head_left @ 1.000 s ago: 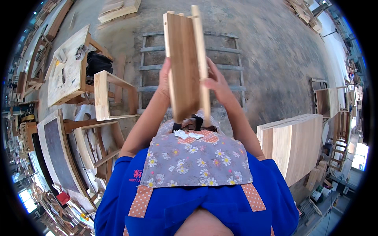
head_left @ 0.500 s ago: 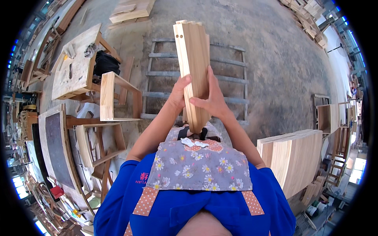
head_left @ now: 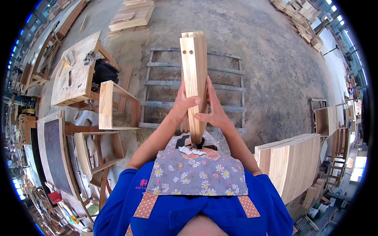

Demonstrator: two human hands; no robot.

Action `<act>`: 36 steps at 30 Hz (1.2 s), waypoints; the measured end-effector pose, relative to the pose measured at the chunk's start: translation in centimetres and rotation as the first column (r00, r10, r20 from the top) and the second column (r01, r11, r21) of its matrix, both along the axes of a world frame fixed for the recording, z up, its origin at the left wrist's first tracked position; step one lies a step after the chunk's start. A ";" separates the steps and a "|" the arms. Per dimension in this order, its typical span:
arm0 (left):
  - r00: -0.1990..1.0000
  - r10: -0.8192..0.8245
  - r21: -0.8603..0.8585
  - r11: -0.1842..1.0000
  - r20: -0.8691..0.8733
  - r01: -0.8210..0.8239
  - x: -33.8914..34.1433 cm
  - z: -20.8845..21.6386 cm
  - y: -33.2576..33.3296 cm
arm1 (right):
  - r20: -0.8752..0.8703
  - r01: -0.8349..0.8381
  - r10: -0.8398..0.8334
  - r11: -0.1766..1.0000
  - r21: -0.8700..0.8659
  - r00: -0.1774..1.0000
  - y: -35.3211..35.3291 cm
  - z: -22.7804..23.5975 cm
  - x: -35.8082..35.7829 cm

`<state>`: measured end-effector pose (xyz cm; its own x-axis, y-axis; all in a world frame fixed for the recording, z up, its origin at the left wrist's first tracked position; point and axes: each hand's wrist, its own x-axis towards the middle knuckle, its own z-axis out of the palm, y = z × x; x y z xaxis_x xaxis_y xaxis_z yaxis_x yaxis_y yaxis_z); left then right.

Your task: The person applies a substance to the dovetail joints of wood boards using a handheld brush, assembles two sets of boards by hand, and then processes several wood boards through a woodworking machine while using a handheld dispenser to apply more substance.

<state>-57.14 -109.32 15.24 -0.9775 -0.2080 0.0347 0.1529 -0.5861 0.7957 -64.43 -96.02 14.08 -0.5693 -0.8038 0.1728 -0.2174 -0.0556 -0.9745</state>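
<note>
A stack of pale wooden boards (head_left: 194, 67) stands on edge between my hands, in front of the flowered apron (head_left: 201, 173). Two round dark holes show near the far end of its upper face. My left hand (head_left: 183, 106) grips the stack from the left, thumb laid over the top edge. On the right side my right hand (head_left: 215, 112) holds it, thumb on the upper edge and fingers stretched along the side. The fingers of my left hand are mostly hidden behind the wood.
A slatted grey frame (head_left: 157, 104) lies on the floor beneath the boards. At left are a worktable (head_left: 75, 78) with a black bag (head_left: 105, 71) and open wooden boxes (head_left: 84, 157). To the right stands a large pile of boards (head_left: 291, 161); more planks (head_left: 132, 17) lie far left.
The boards have turned more upright and straight ahead, showing their holed edge more squarely. My left thumb now lies further across the top. The whole view has shifted slightly.
</note>
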 end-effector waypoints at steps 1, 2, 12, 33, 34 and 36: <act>1.000 0.000 -0.003 1.000 -0.004 0.000 0.0 0.2 0.1 | 0.021 -0.009 0.009 1.000 -0.001 1.000 0.1 0.0 0.0; 1.000 0.002 -0.005 1.000 -0.006 -0.002 0.1 0.4 0.2 | 0.021 -0.005 0.005 1.000 0.012 1.000 0.2 0.0 0.0; 1.000 -0.020 0.081 0.997 0.005 0.019 -0.2 -1.1 0.2 | 0.001 0.029 -0.029 0.999 0.038 1.000 0.9 -0.5 0.2; 0.270 0.045 -0.024 0.996 0.962 -0.081 21.8 -26.3 2.5 | 0.563 0.080 -0.622 0.706 0.703 0.543 9.2 -22.7 13.5; 0.208 0.130 -0.149 0.986 0.970 0.077 25.2 -27.3 4.0 | 0.467 0.081 -0.654 0.627 0.775 0.595 10.2 -24.8 12.9; 0.219 0.098 -0.185 0.887 0.971 0.422 30.0 -26.5 5.9 | 0.476 0.091 -0.690 0.613 0.785 0.545 12.4 -31.1 12.1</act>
<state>-27.17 -103.44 -11.24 -0.3326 -0.2648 -0.9051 -0.9138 -0.1466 0.3787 -52.32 -83.65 -17.04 -0.5273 -0.1658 -0.8333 0.6888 0.4908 -0.5335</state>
